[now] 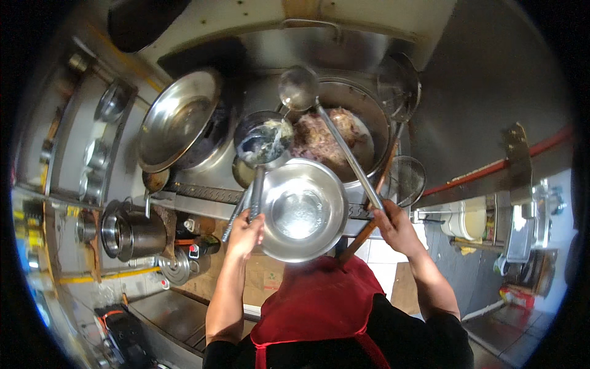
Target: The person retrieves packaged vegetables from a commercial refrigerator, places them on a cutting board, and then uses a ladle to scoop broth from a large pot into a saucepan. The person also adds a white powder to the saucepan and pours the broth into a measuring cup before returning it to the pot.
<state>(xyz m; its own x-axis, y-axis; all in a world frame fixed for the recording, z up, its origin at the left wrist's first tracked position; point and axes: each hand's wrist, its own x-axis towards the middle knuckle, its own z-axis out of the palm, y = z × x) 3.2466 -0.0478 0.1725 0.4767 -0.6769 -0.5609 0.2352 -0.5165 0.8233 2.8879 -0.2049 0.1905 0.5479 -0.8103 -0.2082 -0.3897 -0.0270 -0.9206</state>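
My left hand point(245, 233) is closed around the handle of a small metal pan point(271, 159), whose inside is smeared with whitish residue. A second metal handle point(234, 217) shows beside that hand. My right hand point(397, 227) grips the long metal handle of a ladle point(298, 88), its bowl raised over the back rim of a large stockpot point(387, 117). Inside the pot sits a heap of brownish, meat-like food point(329, 136) in cloudy liquid. Between my hands is a shiny steel bowl point(339, 210), with some wetness at its bottom; what supports it cannot be seen.
A big tilted metal basin point(182, 120) stands at the left of the stove. Right of the pot are a mesh strainer point(408, 181), a wire skimmer point(400, 87) and a long wooden stick point(362, 240). A steel pot point(143, 230) and a lidded pot point(176, 267) stand lower left.
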